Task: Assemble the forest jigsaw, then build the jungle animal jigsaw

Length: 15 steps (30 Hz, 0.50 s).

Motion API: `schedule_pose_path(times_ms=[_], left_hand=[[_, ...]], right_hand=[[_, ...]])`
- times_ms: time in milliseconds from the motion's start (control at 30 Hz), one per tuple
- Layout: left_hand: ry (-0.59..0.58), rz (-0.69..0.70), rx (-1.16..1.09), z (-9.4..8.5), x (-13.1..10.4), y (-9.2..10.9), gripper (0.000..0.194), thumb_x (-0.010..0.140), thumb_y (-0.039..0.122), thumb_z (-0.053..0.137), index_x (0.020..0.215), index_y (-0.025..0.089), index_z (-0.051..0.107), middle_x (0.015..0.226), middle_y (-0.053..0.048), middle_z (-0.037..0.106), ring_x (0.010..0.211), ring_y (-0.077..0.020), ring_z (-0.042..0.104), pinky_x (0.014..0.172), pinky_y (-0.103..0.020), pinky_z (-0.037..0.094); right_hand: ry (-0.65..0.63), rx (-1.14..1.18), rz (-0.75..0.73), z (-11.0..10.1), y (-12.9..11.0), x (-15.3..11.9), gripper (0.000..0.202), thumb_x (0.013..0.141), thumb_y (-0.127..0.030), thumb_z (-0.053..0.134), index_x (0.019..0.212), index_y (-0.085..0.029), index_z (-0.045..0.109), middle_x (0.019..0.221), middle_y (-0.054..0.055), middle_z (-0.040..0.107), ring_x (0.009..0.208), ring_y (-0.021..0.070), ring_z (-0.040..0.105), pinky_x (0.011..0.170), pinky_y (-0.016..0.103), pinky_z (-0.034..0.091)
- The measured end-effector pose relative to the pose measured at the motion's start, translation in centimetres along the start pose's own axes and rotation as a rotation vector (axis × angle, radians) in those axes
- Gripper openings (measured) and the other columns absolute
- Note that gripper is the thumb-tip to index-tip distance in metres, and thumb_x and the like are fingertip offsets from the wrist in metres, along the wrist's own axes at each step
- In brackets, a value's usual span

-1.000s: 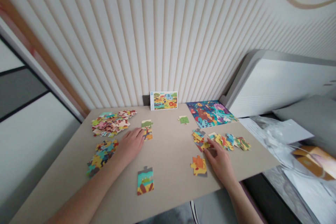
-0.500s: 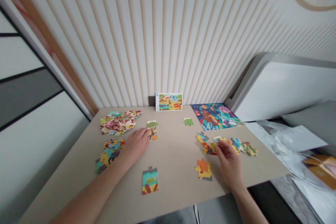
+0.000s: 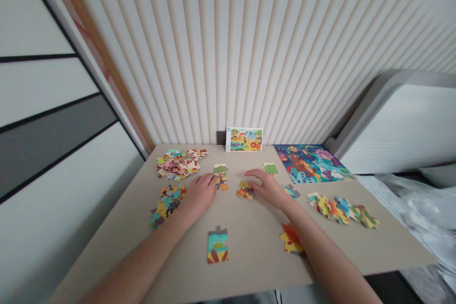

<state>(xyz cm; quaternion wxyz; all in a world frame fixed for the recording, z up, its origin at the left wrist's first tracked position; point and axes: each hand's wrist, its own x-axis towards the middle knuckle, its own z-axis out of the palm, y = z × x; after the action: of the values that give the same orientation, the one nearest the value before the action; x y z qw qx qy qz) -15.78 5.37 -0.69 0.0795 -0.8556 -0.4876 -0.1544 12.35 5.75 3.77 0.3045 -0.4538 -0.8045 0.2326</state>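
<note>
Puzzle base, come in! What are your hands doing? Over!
Left hand at tree pieces. Right hand by red-and-yellow piece, grip unclear. Right arm partly covering orange-and-yellow piece.

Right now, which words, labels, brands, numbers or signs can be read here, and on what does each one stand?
No text can be read.
White-edged picture card: a small blue mark at its upper left corner, too small to read.
Puzzle pieces: no lettering that I can make out.
Dark blue picture: none that I can make out.

Right hand [image 3: 270,190] at puzzle piece [image 3: 244,191]
</note>
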Motion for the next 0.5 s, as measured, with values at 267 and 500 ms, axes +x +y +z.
schedule_pose_path(times_ms=[267,500], left_hand=[[-0.027,0.007,0.015,-0.5,0.0,0.2,0.032,0.101,0.019,0.044,0.131,0.017,0.057,0.13,-0.013,0.062,0.122,-0.0255,0.057,0.107,-0.041,0.04],[-0.039,0.015,0.001,-0.9,0.1,0.4,0.03,0.101,0.019,0.045,0.128,0.017,0.057,0.128,-0.013,0.062,0.123,-0.0251,0.056,0.107,-0.042,0.039]], right_hand=[[-0.094,-0.114,-0.015,0.3,0.8,-2.8,0.047,0.089,-0.04,0.07,0.133,-0.026,0.064,0.129,0.011,0.067,0.121,0.028,0.06,0.108,0.047,0.045],[-0.145,-0.151,-0.066,1.1,1.3,-2.4,0.047,0.091,-0.034,0.067,0.137,-0.028,0.061,0.131,0.01,0.067,0.123,0.0268,0.059,0.109,0.048,0.044]])
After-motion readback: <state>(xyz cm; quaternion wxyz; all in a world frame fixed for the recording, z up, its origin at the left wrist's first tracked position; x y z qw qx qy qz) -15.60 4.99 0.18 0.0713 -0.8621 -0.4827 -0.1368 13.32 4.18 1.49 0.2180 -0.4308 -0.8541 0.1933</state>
